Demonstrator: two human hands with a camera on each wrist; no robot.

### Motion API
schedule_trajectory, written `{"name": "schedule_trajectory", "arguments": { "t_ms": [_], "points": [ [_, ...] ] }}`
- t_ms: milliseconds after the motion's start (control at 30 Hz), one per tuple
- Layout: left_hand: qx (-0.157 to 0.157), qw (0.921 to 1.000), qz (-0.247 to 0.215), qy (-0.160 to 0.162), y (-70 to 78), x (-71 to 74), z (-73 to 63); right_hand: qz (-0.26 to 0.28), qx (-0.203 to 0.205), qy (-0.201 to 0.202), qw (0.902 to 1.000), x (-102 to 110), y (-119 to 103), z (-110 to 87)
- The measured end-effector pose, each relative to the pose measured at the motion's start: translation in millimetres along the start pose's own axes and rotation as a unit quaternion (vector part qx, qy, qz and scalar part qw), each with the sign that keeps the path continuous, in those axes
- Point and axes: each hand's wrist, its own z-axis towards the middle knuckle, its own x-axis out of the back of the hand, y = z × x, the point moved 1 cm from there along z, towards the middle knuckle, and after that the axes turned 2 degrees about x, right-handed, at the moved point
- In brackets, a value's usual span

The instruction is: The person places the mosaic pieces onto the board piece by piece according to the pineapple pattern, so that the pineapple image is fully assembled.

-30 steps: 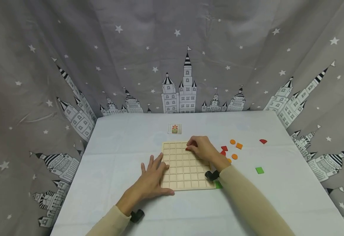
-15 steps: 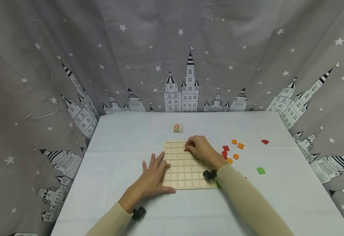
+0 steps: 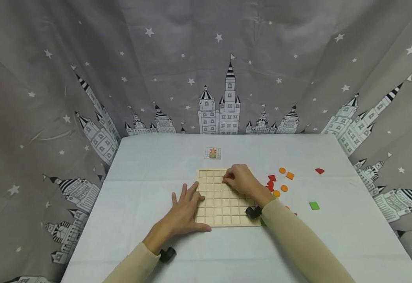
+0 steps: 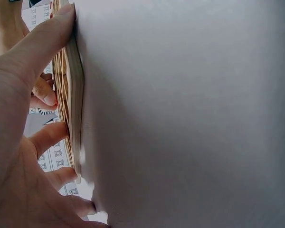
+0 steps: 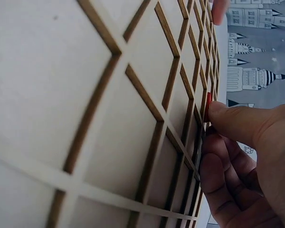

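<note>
A pale wooden grid board (image 3: 217,210) lies on the white-covered table. My left hand (image 3: 182,214) rests at its left side, fingers spread, with the thumb along the front edge. In the left wrist view, the left fingertips (image 4: 61,175) touch the board's rim. Over the far rows, my right hand (image 3: 242,181) pinches a small red tile (image 5: 209,107) between thumb and fingers. The tile sits at the grid surface, and its full shape is hidden by the fingers.
Right of the board lie loose tiles: several red ones, an orange square (image 3: 290,175), orange discs (image 3: 282,170) and a green square (image 3: 314,205). A red quarter-circle (image 3: 319,171) lies farther right. Behind the board is a small picture card (image 3: 213,153). The right forearm covers some tiles.
The head view has shifted slightly. My right hand stays over the same far part of the grid with the red tile, its fingers moving only slightly. The left hand keeps its place.
</note>
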Motion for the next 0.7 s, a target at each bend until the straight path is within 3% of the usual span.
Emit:
{"name": "schedule_trajectory", "arguments": {
  "t_ms": [367, 700],
  "points": [
    [0.006, 1.0000, -0.007, 0.005, 0.9, 0.0, -1.7, 0.000, 0.032, 0.003, 0.9995, 6.6, 4.1, -8.0],
    [0.000, 0.9999, -0.014, 0.005, -2.3, 1.0, -1.9, -0.016, -0.009, 0.021, 0.9996, 22.9, 15.8, -19.8]
  ]
}}
